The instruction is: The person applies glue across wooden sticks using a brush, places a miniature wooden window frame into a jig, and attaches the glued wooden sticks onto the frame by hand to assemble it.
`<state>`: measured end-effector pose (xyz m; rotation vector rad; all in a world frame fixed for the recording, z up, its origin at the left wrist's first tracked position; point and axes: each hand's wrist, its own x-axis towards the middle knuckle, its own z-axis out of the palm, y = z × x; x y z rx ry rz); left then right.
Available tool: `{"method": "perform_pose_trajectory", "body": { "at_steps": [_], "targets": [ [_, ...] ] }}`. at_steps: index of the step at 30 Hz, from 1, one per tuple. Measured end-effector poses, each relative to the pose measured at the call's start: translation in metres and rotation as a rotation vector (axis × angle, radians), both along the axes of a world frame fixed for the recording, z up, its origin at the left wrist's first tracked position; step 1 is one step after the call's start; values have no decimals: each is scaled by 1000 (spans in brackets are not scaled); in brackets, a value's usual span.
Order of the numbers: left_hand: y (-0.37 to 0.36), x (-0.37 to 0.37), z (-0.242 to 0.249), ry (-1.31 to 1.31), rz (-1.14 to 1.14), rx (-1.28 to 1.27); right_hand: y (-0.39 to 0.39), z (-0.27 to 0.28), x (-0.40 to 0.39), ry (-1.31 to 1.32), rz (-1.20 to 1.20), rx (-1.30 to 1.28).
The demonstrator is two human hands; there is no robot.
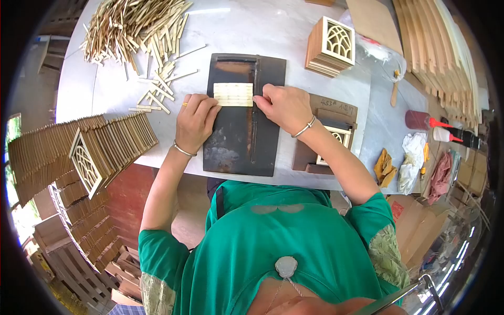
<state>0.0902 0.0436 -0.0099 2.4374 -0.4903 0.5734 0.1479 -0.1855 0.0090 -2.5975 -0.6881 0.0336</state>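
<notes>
A small block of pale wooden strips, laid side by side, sits on a dark flat board with raised edges. At the left end of the strips, my left hand has its fingers curled together, the tips touching the lower left corner. My right hand is closed at the opposite end, its thumb against the strips' right side. Each wrist wears a metal bangle. Right of the board, partly under my right forearm, lies a brown wooden jig holding a pale lattice panel.
Loose wooden strips are heaped at the back left. Stacked lattice panels line the left table edge; another stack stands at the back right. Glue bottles, a white cloth and long boards are on the right.
</notes>
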Motion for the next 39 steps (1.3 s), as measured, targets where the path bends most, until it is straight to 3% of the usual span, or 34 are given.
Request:
{"method": "perform_pose_trajectory", "body": {
  "at_steps": [8,15,20,23,26,30,39],
  "targets": [
    [4,11,0,-62,-72,79,12,12,8,128,-7,-148],
    [16,-6,3,77,-22,29,14,10,7,126,-14,-125],
    [-20,-29,23,284,5,-164,-26,20,-43,-147,-11,311],
    [-62,-32,32,375,-137,-197,-67,33,-97,-285,119,403],
    [-112,-38,36,403,-288,-217,-103,40,-139,-255,130,185],
    [-159,-42,34,461,-430,-179,-132,30,-166,-202,-49,68],
    [-189,-42,30,447,-457,-45,-148,12,-177,-185,-169,94]
  ]
}}
